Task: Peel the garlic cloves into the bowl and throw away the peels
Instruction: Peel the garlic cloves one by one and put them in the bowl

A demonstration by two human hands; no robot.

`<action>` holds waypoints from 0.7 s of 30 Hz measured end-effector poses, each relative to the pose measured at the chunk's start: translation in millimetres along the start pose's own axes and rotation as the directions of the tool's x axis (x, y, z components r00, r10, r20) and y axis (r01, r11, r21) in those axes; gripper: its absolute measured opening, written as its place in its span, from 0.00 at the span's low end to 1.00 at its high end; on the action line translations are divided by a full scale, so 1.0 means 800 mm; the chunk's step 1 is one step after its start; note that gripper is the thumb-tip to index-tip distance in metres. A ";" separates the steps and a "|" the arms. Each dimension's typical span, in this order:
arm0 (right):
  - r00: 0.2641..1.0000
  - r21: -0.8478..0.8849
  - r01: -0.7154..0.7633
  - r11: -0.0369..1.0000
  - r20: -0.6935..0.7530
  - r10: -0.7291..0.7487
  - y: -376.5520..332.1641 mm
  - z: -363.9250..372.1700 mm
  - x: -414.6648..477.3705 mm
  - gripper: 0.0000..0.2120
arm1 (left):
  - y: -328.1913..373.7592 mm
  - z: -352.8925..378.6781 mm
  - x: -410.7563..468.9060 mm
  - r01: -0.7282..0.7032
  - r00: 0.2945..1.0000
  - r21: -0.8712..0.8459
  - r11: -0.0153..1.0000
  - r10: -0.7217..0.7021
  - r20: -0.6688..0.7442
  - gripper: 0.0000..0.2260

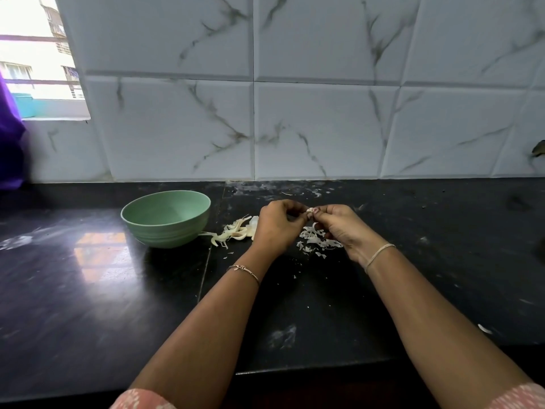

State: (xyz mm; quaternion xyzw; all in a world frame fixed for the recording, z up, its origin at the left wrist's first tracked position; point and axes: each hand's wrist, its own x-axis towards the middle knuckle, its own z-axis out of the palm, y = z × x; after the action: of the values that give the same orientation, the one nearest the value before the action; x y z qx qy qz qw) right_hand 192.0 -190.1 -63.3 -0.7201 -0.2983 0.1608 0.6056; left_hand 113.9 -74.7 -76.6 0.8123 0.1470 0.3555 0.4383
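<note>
A green bowl point(166, 219) stands on the black counter, left of my hands; its inside looks bare from here. My left hand point(277, 225) and my right hand point(339, 225) meet above the counter and together pinch a small garlic clove point(311, 210) between their fingertips. Most of the clove is hidden by the fingers. A heap of garlic pieces with skins point(236, 231) lies between the bowl and my left hand. Loose white peels point(317, 239) are scattered under my right hand.
The black stone counter point(88, 276) runs to a white marble-tiled wall point(295, 113) at the back. A window point(38, 54) and a purple cloth point(10, 143) are at the far left. Small peel flecks dot the counter near my wrists.
</note>
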 end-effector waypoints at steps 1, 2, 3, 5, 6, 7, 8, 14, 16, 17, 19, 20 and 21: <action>1.000 -0.055 0.014 0.998 -0.002 -0.014 0.000 0.002 0.000 0.09 | 0.000 0.001 0.000 0.003 1.000 -0.006 1.000 -0.003 0.001 0.05; 0.999 -0.137 0.033 0.990 -0.010 -0.035 0.001 0.003 0.000 0.10 | 0.000 0.001 0.000 0.006 1.000 -0.015 1.000 -0.006 -0.002 0.04; 0.998 -0.237 0.055 0.970 -0.017 -0.060 0.001 0.004 0.000 0.11 | 0.001 0.001 0.000 0.012 1.000 -0.034 0.999 -0.012 -0.007 0.03; 0.992 -0.449 0.091 0.889 -0.033 -0.119 0.003 0.003 0.000 0.09 | 0.004 -0.001 -0.001 0.054 0.998 -0.154 0.987 -0.055 -0.006 0.03; 0.988 -0.551 0.097 0.828 -0.046 -0.147 0.004 0.000 0.001 0.08 | 0.006 -0.002 -0.001 0.092 0.996 -0.254 0.963 -0.092 0.012 0.03; 0.983 -0.639 0.094 0.764 -0.063 -0.173 0.005 -0.004 0.002 0.06 | 0.010 -0.004 -0.002 0.135 0.991 -0.358 0.924 -0.130 0.036 0.04; 0.976 -0.706 0.085 0.704 -0.082 -0.200 0.007 -0.008 0.003 0.06 | 0.013 -0.007 -0.004 0.174 0.985 -0.452 0.875 -0.165 0.060 0.06; 0.955 -0.770 0.074 0.633 -0.127 -0.266 0.004 -0.024 -0.005 0.05 | 0.018 -0.015 -0.008 0.310 0.948 -0.676 0.669 -0.271 0.166 0.08; 0.952 -0.743 0.071 0.665 -0.149 -0.268 -0.001 -0.026 -0.008 0.05 | 0.018 -0.015 -0.009 0.347 0.935 -0.679 0.647 -0.291 0.201 0.07; 0.947 -0.728 0.072 0.682 -0.165 -0.276 -0.002 -0.026 -0.009 0.08 | 0.019 -0.015 -0.009 0.361 0.930 -0.677 0.641 -0.297 0.215 0.07; 0.941 -0.705 0.102 0.702 -0.161 -0.298 -0.001 -0.026 -0.008 0.11 | 0.020 -0.016 -0.010 0.378 0.924 -0.675 0.634 -0.301 0.235 0.07; 0.943 -0.691 0.129 0.711 -0.136 -0.304 0.001 -0.025 -0.007 0.10 | 0.020 -0.016 -0.010 0.382 0.922 -0.675 0.631 -0.303 0.240 0.07; 0.944 -0.675 0.164 0.719 -0.105 -0.313 0.002 -0.024 -0.006 0.07 | 0.020 -0.016 -0.011 0.385 0.921 -0.676 0.628 -0.303 0.243 0.06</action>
State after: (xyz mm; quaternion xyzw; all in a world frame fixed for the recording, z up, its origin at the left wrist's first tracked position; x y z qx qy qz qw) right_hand 199.8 -208.4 -61.2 -0.8546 -0.3600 -0.1119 0.3572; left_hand 97.4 -80.9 -62.9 0.5530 0.1271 0.2503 0.7845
